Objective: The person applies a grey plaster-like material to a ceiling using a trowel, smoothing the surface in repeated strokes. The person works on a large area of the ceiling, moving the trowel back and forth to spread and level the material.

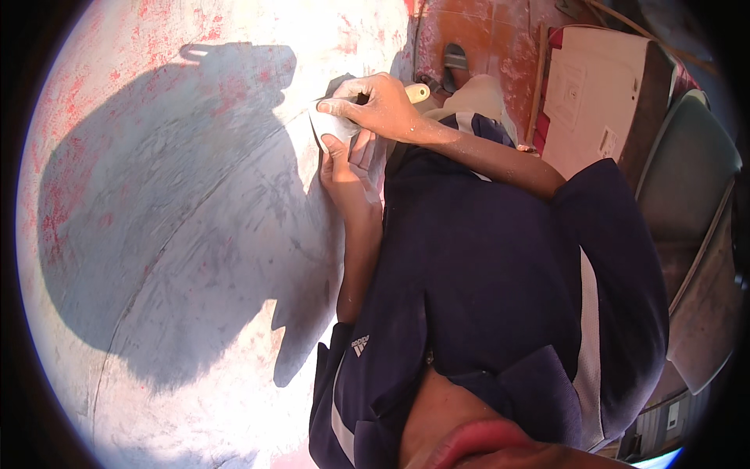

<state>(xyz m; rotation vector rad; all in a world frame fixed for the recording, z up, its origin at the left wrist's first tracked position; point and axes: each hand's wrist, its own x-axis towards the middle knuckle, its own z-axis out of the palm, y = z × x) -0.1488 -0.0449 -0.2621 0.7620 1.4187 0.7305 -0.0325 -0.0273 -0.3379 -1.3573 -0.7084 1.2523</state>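
Note:
A thin whitish flat piece [331, 128] is pinched between my two hands, close beside the curved painted surface. My left hand [350, 170] grips it from below, thumb on its face and fingers behind. From above, my right hand [379, 108] presses thumb and fingers on its upper edge. Pale dust coats the fingers of both hands. A pale yellow handle [419, 93] with a hole in its end sticks out behind my right hand; whether that hand grips it I cannot tell, and its other end is hidden.
The large curved surface [195, 297] fills the left, whitish grey with red patches, a long seam and my shadow. An orange-red panel [492, 39] stands at the top. At right are a cream panel [587, 98] and a dark greenish padded piece [691, 172]. A sandalled foot [455, 64] shows beyond my hands.

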